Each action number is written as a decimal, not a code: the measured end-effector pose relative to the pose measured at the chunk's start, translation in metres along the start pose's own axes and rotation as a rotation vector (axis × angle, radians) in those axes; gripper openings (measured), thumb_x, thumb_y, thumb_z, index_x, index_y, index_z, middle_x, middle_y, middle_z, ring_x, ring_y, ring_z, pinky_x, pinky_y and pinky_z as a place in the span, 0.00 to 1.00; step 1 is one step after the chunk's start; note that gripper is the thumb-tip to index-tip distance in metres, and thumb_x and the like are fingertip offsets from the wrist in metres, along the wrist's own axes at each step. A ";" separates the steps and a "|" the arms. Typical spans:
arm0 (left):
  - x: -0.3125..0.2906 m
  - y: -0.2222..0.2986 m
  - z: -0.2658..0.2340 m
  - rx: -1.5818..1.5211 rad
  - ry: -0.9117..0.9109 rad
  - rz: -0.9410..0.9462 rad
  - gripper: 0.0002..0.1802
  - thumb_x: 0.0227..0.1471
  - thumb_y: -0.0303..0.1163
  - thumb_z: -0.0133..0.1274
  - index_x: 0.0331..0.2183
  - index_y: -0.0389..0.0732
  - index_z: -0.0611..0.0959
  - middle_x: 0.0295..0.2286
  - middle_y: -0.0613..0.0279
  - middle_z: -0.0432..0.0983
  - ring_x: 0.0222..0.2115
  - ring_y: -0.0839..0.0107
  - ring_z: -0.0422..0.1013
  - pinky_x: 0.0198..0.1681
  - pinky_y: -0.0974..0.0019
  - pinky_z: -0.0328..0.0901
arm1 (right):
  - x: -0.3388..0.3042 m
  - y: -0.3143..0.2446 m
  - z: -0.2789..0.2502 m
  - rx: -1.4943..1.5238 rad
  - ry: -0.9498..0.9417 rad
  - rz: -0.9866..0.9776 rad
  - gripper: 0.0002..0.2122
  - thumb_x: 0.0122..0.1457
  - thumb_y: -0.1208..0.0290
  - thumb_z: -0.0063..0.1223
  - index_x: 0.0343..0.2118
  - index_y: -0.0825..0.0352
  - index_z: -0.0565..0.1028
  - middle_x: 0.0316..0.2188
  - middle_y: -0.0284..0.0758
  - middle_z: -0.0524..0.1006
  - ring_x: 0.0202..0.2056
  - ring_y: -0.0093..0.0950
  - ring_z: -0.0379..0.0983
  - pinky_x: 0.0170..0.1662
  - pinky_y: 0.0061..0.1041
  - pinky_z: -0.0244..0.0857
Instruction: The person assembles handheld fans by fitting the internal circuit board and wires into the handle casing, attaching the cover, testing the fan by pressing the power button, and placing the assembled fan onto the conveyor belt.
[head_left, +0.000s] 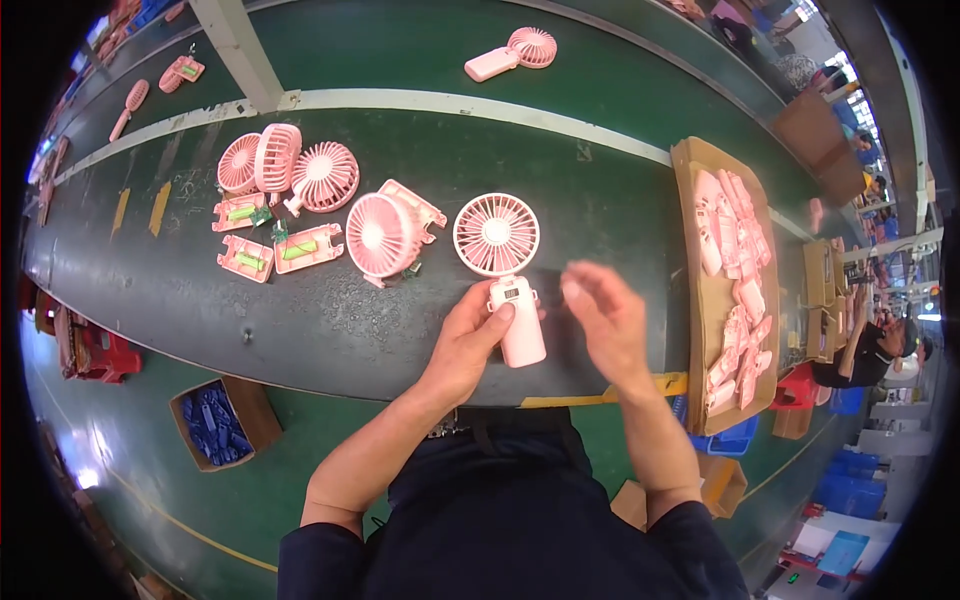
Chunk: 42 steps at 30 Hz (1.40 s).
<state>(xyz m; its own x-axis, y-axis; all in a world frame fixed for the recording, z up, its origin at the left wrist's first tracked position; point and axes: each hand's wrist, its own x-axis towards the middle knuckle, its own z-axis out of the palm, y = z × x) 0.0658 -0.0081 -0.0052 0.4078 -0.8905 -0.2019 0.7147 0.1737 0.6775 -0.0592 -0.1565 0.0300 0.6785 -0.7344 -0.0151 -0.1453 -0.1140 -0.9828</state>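
My left hand (468,338) is closed round the handle of a pink handheld fan (519,335), held upright with its round grille away from me. A small dark display shows on the handle. To the right of the fan, my right hand (608,318) is raised with nothing in it, its fingers curved and apart, slightly blurred. Left of the held fan lies another pink fan head (380,237) beside an opened handle shell. Farther left, several fan heads (326,177) lie with opened handle halves (308,248) that hold green batteries and small circuit boards.
A cardboard box (683,300) of pink handle shells stands at the bench's right end. Beyond a pale rail (420,99), a pink fan (513,53) lies on a green belt. A carton of blue parts (212,425) sits on the floor. At far right, a person (868,350) sits.
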 end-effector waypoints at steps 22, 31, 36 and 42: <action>0.014 0.006 0.060 1.236 -0.044 -0.055 0.43 0.42 0.32 0.64 0.60 0.35 0.69 0.37 0.47 0.82 0.36 0.52 0.80 0.42 0.55 0.73 | -0.029 0.022 -0.036 0.680 0.103 0.234 0.25 0.55 0.77 0.68 0.54 0.71 0.67 0.46 0.40 0.78 0.44 0.28 0.80 0.45 0.30 0.81; -0.003 0.021 0.049 1.294 0.133 0.474 0.36 0.53 0.28 0.65 0.60 0.31 0.69 0.48 0.51 0.75 0.48 0.60 0.73 0.55 0.60 0.67 | -0.026 0.017 -0.062 0.697 -0.032 0.278 0.20 0.58 0.78 0.60 0.53 0.69 0.70 0.44 0.36 0.79 0.43 0.26 0.80 0.47 0.31 0.79; -0.016 -0.013 0.055 0.341 -0.122 -0.389 0.24 0.70 0.39 0.45 0.58 0.30 0.72 0.44 0.52 0.79 0.44 0.67 0.78 0.47 0.66 0.74 | -0.025 0.011 -0.057 0.666 -0.190 0.321 0.20 0.58 0.75 0.61 0.54 0.69 0.70 0.45 0.36 0.79 0.43 0.24 0.79 0.45 0.29 0.79; -0.031 -0.037 0.051 0.050 0.013 -0.438 0.20 0.71 0.38 0.44 0.53 0.30 0.75 0.44 0.48 0.80 0.44 0.62 0.79 0.49 0.61 0.76 | -0.032 0.011 -0.056 -0.029 -0.066 0.169 0.25 0.60 0.64 0.66 0.53 0.75 0.71 0.40 0.39 0.79 0.36 0.24 0.80 0.37 0.24 0.74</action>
<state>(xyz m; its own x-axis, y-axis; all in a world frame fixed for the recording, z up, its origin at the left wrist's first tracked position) -0.0025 -0.0086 0.0122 0.0795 -0.8702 -0.4863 0.7935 -0.2400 0.5592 -0.1229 -0.1717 0.0298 0.6884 -0.6992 -0.1930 -0.2815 -0.0123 -0.9595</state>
